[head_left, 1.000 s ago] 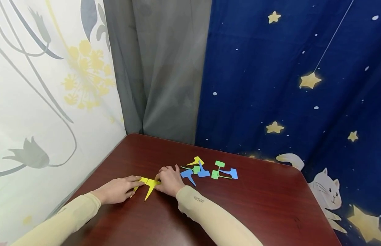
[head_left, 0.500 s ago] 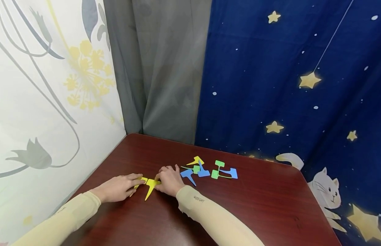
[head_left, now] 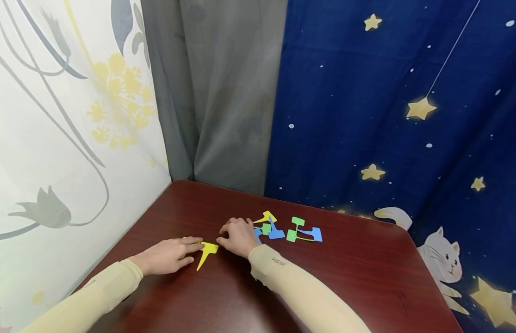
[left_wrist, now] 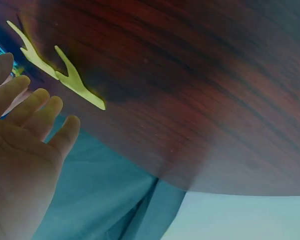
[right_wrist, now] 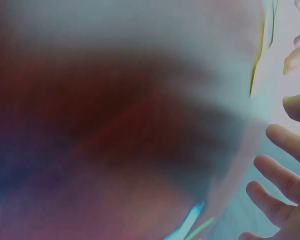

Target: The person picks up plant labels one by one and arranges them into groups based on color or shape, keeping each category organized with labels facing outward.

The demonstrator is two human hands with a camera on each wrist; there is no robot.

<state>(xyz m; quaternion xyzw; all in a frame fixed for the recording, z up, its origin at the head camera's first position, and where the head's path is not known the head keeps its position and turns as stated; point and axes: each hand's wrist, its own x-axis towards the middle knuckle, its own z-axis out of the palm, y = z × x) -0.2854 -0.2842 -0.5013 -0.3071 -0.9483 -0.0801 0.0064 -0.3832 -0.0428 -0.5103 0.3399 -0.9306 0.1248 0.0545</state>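
Two yellow T-shaped plant labels lie end to end in the left wrist view, a nearer label (left_wrist: pixel 80 86) and a farther label (left_wrist: pixel 34 56). In the head view only one yellow label (head_left: pixel 208 249) shows; the left hand hides the other. My left hand (head_left: pixel 170 255) has its fingers extended, fingertips overlapping the visible label's left end. Just right of that label is my right hand (head_left: pixel 239 237), fingers loosely bent and holding nothing. It partly covers a blue plant label (head_left: pixel 258 235). In the right wrist view its fingers (right_wrist: pixel 277 172) are spread apart.
Beyond the right hand lie another yellow label (head_left: pixel 268 216), a blue label (head_left: pixel 276 234) and a green label (head_left: pixel 266 229). Farther right, two green labels (head_left: pixel 297 221) meet a blue label (head_left: pixel 317 235). Curtains (head_left: pixel 224 115) stand behind the dark red table (head_left: pixel 345 277).
My right hand has let go of the yellow label and moved right, toward the blue labels. My left hand has shifted slightly right, over the joint between the two yellow labels.
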